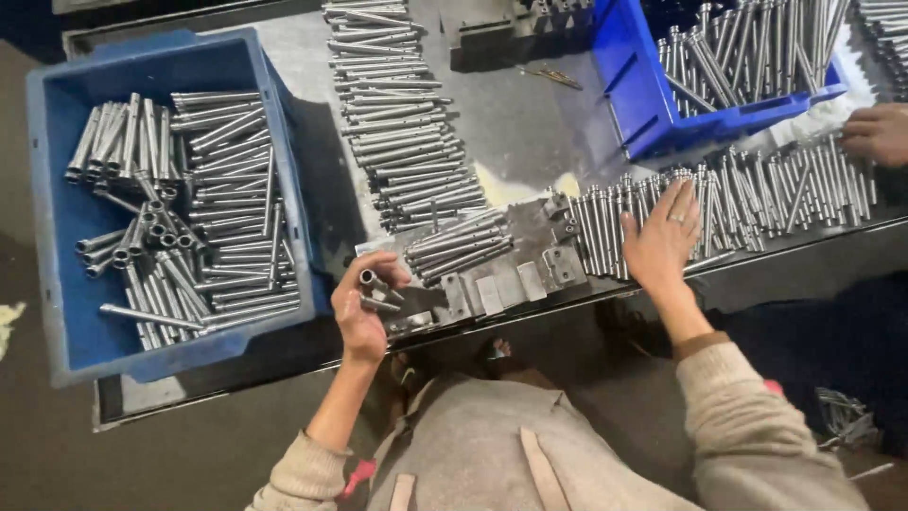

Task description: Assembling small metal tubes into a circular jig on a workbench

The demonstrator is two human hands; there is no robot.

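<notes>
A short grey steel tube [375, 282] is gripped end-up in the left hand [364, 308], at 7 o'clock of the bench, directly over a small grey metal jig of blocks [492, 284]. A second tube appears clasped beneath it; this cannot be confirmed. Progress is judged partial: a light-blue plastic bin [57, 237] at 9 o'clock is roughly half filled with similar tubes, while a long row of loose steel tubes [757, 194] at 3 o'clock and a stacked column [397, 123] at 12 o'clock remain on the bench. The right hand [662, 241] is laid flat, fingers spread, on that row, holding nothing. The left wrist is bent inward, thumb uppermost. Another person's hand [880, 132] rests at the far right edge.
</notes>
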